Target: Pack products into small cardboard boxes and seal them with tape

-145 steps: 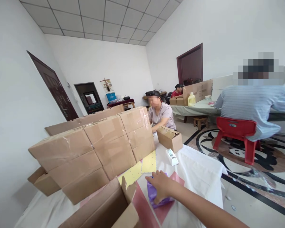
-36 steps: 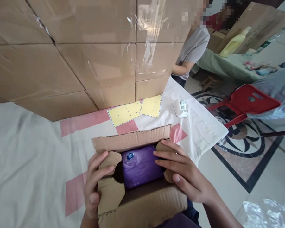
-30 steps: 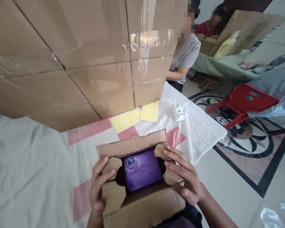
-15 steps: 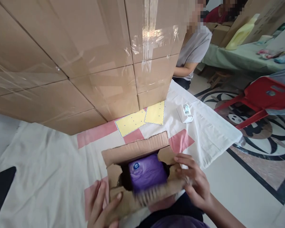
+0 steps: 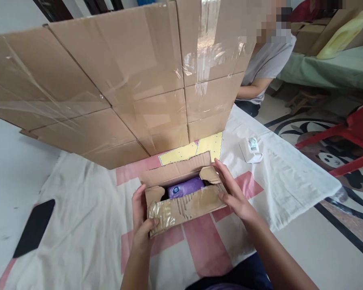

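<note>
A small cardboard box (image 5: 189,203) with torn flaps sits between my hands, its top open. Inside lies a purple plastic-wrapped pack (image 5: 186,188) with a round blue logo; the front flap hides its lower part. My left hand (image 5: 142,213) grips the box's left end, thumb over the front flap and fingers along the side. At the right end, my right hand (image 5: 231,187) is closed around the box, fingertips at the back corner and thumb by the front flap. Two yellow dotted sheets (image 5: 181,154) lie behind the box, partly covered by its back flap.
A taped wall of stacked cartons (image 5: 157,117) stands behind. A white tape dispenser (image 5: 251,150) is on the cloth-covered table (image 5: 87,225) at right, a black flat object (image 5: 35,227) at left. Beyond sit a person (image 5: 269,60) and a red chair (image 5: 357,129).
The box has moved away from my body, towards the cartons. Its front flap now stands higher over the purple pack. Both hands have shifted onto the box's ends, and the view has turned left.
</note>
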The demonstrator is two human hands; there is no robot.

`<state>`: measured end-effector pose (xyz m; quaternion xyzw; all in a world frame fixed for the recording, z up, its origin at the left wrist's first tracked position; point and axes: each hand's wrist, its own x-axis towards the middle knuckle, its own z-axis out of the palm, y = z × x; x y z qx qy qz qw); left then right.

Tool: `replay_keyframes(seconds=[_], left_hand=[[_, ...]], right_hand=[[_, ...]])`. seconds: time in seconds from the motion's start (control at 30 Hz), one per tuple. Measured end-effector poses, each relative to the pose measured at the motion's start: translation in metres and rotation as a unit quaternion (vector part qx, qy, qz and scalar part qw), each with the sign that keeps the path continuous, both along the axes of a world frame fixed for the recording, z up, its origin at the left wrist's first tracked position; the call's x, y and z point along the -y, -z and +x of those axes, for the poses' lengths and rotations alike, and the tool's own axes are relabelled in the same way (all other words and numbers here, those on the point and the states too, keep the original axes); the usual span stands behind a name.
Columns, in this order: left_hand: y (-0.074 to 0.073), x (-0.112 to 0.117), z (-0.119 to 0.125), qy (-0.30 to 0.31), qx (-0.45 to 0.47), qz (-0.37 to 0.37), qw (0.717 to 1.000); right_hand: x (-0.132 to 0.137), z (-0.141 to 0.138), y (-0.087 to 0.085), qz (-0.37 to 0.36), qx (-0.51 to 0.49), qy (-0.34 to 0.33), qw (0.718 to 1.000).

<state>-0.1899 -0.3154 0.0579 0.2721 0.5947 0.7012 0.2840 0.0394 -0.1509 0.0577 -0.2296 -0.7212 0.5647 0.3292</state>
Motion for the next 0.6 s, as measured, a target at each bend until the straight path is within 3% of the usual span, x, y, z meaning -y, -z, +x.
replay_keyframes(seconds=[0.17,0.3,0.47,0.6], left_hand=[[0.000,-0.009,-0.001,-0.037,-0.003,0.042,0.998],[-0.005,-0.004,-0.002,0.018,0.026,-0.015,0.999],[0.003,-0.005,-0.010,-0.002,-0.094,0.001,0.996],[-0.003,-0.006,-0.007,-0.030,-0.176,-0.054,0.982]], right_hand=[[-0.009,-0.006,-0.002,0.002,-0.009,-0.016,1.000],[-0.009,-0.009,-0.003,-0.046,-0.045,-0.024,0.998],[-0.014,-0.009,-0.005,-0.036,-0.049,-0.028,0.998],[-0.015,-0.003,-0.014,-0.015,-0.004,-0.013,1.000]])
